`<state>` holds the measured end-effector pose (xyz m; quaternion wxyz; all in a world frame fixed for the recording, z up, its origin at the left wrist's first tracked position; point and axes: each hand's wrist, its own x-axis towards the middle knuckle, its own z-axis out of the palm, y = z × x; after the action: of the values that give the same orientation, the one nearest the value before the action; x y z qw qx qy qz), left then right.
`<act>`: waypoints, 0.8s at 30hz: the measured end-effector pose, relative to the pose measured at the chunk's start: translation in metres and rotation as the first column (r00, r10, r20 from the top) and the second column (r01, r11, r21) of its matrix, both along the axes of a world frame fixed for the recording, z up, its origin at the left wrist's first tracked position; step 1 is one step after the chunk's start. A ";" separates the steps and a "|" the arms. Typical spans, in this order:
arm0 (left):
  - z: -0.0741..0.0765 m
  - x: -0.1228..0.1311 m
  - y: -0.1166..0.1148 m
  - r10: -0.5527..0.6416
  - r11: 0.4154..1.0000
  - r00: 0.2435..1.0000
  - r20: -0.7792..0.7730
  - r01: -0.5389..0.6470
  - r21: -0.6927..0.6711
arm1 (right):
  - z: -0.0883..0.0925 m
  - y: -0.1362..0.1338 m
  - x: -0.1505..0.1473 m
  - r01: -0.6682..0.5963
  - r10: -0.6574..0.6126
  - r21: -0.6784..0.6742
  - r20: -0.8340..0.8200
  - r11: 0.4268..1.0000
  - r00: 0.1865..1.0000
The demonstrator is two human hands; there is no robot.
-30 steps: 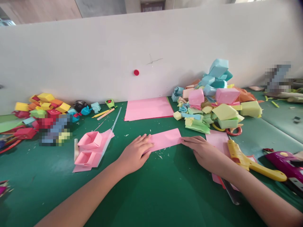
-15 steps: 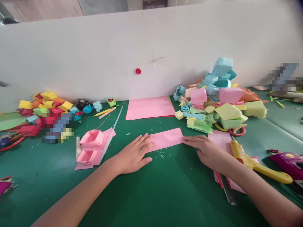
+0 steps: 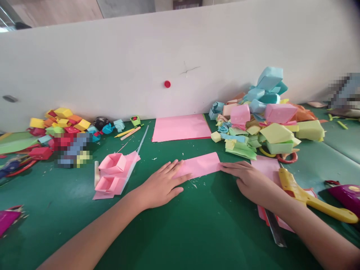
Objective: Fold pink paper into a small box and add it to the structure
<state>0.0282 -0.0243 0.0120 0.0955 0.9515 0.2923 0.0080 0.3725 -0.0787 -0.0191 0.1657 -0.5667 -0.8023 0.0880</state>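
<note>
A folded strip of pink paper [image 3: 201, 165] lies flat on the green table. My left hand [image 3: 165, 183] rests on its left end, palm down with the fingers spread. At the strip's right edge, the fingertips of my right hand [image 3: 244, 178] touch the paper, the fingers stretched out and lying low. Two open pink paper boxes [image 3: 113, 163] sit on a pink sheet to the left of my left hand. Under my right forearm are pink paper [image 3: 267, 167] and a ruler [image 3: 275, 228], both partly hidden.
A stack of pink sheets [image 3: 181, 128] lies against the white partition [image 3: 126, 67]. Folded paper pieces are heaped at right [image 3: 278, 133] and left [image 3: 63, 122]. Beside my right forearm lies a yellow glue gun [image 3: 315, 198]. A purple tool [image 3: 345, 195] is at far right.
The view has shifted slightly, so everything sits a little further right. My left index finger has stretched further over the strip; my right hand stays at its right edge.
</note>
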 end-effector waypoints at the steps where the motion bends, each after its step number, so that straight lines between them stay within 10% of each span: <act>1: 0.000 0.000 0.000 0.002 1.000 1.000 0.003 -0.002 -0.003 | 0.000 0.000 0.000 0.000 0.000 -0.002 0.003 1.000 1.000; 24: 0.003 0.005 -0.032 0.038 0.999 0.999 0.008 -0.037 -0.025 | 0.004 -0.004 0.004 -0.078 0.073 0.056 0.085 0.995 0.994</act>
<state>0.0330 -0.0562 0.0149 0.1083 0.9446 0.3098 0.0105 0.3761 -0.0827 -0.0152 0.1457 -0.5341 -0.8314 0.0469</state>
